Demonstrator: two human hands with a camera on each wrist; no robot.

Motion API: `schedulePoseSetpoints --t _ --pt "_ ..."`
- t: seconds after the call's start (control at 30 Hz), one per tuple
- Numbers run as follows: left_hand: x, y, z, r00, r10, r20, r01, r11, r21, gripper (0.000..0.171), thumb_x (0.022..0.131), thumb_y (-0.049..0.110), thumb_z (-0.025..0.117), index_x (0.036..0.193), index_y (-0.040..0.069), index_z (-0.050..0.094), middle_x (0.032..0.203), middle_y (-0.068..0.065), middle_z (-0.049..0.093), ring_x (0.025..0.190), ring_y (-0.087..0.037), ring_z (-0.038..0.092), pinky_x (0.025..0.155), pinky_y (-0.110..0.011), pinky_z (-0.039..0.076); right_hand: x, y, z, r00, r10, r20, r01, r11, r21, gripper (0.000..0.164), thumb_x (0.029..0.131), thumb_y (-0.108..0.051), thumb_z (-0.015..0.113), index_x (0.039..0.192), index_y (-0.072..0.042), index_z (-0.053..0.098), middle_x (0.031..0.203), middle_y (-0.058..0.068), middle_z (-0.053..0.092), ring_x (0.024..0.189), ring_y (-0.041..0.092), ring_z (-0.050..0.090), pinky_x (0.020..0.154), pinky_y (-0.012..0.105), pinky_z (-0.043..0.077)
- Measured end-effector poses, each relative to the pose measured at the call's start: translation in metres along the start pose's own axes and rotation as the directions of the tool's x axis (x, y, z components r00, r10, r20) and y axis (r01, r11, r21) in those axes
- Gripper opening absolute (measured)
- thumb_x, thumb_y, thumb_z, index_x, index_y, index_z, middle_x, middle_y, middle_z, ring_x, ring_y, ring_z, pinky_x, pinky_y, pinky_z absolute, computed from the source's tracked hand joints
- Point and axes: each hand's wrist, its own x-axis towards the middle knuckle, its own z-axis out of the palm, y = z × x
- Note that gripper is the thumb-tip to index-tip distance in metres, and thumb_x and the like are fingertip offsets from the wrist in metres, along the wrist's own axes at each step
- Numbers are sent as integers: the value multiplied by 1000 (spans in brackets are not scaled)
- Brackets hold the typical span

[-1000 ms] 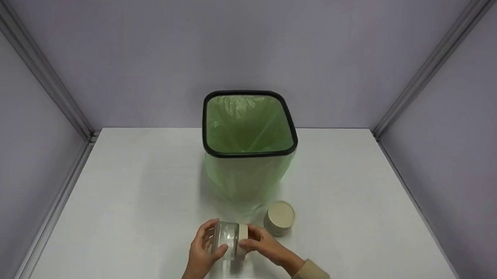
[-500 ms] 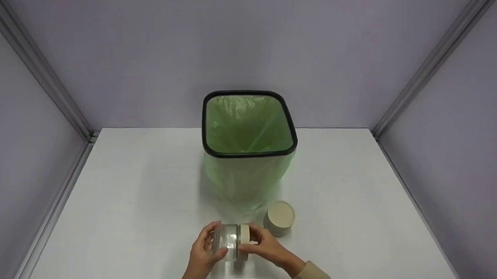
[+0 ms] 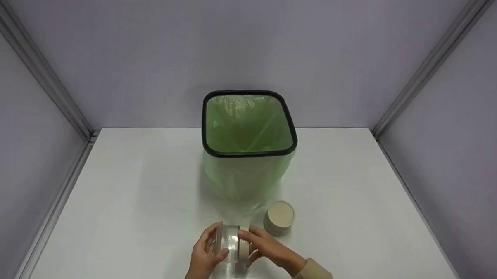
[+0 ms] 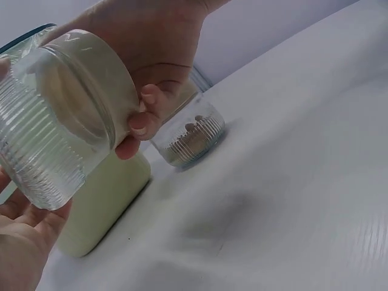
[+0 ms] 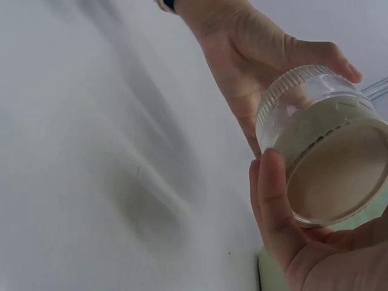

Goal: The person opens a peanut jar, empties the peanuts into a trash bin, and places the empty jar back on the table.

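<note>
Has just shifted the right hand (image 3: 269, 247) around the beige lid (image 3: 243, 251), bringing one digit over the upper side near the seam with the glass and another down beside the part nearer the body; half a second ago, had the thumb laid lower, across the near side of the rim. Now pinches the lid by its edge with the right hand, with fingertips spread around it and curled against the rim in both wrist views. Grips the clear ribbed glass jar (image 3: 230, 238) in the left hand (image 3: 201, 255) much as before, with the thumb across the near side of the glass and the fingers behind. Holds the jar tipped on its side, lid toward the right, raised above the white table (image 3: 147, 185) and on the near side of the black-rimmed waste bin (image 3: 250, 155) with its green liner. Keeps the second beige-lidded jar (image 3: 280, 215) standing upright on the table, just beyond the right hand, unmoved. Probably means a fresh hold for turning, with work on the lid unfinished; cannot tell from these views whether tightening or loosening, nor how firmly seated. Seems to depend on the left hand's steady grip, to avoid twisting glass and lid together.
</note>
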Motion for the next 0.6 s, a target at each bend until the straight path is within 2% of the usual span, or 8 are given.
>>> schedulePoseSetpoints --t 0.1,0.23,0.3,0.4,0.5,0.6 --pt "0 2 0 1000 -16 3 16 1000 -27 65 87 16 68 143 1 37 145 -23 44 135 -34 46 95 -26 51 0 -1 1 1000 4 -3 -4 1000 -6 58 97 -50 46 124 1 49 105 11 62 71 11 64 58 29 58" --pt "0 4 -1 999 -36 8 36 998 -57 65 89 16 65 145 0 35 145 -22 44 126 -18 53 90 -23 52 0 -3 2 1000 -18 0 18 999 -39 61 98 -51 42 128 2 48 105 11 62 76 12 65 60 32 59" --pt "1 4 -1 998 -56 1 56 996 -62 64 91 18 64 146 2 34 145 -21 44 119 -11 55 88 -23 52 0 -3 1 999 -48 1 48 996 -74 62 99 -49 43 133 3 44 108 12 60 84 14 63 65 33 60" --pt "2 4 -3 995 -96 -23 94 994 -57 62 93 21 61 146 4 34 145 -20 44 112 -8 55 87 -24 53 0 1 -3 991 -136 12 136 976 -168 68 96 -44 54 142 2 34 125 17 52 105 19 58 80 35 58" --pt "3 3 -5 991 -123 -45 122 992 -39 60 96 24 56 147 3 34 144 -21 46 112 -9 57 90 -26 53 0 7 -7 964 -262 47 264 922 -283 85 87 -36 71 149 -2 24 142 21 40 122 28 50 93 39 54" --pt "2 2 -7 990 -137 -41 135 990 -50 61 98 27 52 148 -1 30 136 -20 53 110 -11 59 91 -26 52 0 14 -9 912 -399 95 403 826 -394 96 79 -30 80 151 -7 21 148 21 34 131 31 44 99 42 52"
